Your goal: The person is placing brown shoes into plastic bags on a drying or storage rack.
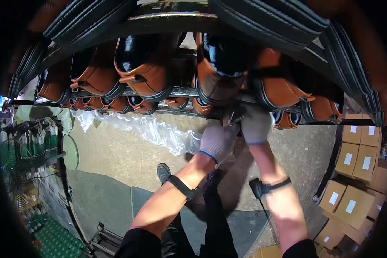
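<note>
Both my hands wear pale knit gloves and meet just under the middle of a shoe rack [187, 91]. My left hand [219, 141] is closed beside a small dark thing [235, 115], whose kind I cannot make out. Close against it on the right, my right hand [256, 124] has its fingers curled in and partly hidden. Directly above them is a brown leather shoe [215, 84] with a shiny black inside, standing on the rack. Another brown shoe [284, 88] sits just right of it, partly in shadow.
More brown shoes [144, 77] line the rack, with dark stitched soles [271, 21] overhead. Crumpled clear plastic [155, 133] hangs or lies below the lower row. Cardboard boxes [357, 206] are stacked at the right. Green racks [56, 241] of small items stand at the left.
</note>
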### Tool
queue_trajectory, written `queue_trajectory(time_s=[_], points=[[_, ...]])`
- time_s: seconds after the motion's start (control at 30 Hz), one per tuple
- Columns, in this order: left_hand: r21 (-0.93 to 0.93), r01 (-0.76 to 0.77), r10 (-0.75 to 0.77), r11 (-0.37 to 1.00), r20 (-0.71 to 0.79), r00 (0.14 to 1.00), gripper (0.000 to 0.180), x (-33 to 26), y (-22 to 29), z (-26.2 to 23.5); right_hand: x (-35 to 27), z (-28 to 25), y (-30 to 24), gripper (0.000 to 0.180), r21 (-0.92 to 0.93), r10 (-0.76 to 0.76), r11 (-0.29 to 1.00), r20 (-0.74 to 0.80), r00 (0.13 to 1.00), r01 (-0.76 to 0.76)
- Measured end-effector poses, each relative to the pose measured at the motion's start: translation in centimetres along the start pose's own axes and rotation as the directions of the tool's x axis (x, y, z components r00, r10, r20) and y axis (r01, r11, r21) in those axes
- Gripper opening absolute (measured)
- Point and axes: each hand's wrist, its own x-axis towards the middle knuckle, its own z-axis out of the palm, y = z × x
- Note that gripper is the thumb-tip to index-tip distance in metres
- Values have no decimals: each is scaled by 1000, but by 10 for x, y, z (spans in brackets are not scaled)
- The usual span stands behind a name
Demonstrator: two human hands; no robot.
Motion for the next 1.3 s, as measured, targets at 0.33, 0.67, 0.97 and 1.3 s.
queue_trajectory(time_s=[0.33,0.67,0.97,1.3], points=[[87,116,-133,989,235,963,18,-10,-17,11,6,-8,-65,30,14,14,1000,52,999,-15],[-211,210,-211,954,21,977,32,41,1,-12,-51,-66,-56,44,275,104,948,216,971,-163],[-5,-6,7,1000,262,965,22,-57,15,-54,-94,-76,-15,11,192,-39,972,709,704,-139],[-6,59,-57,998,203,978,47,72,106,24,-118,-185,137,24,850,765,147,225,603,-505]])
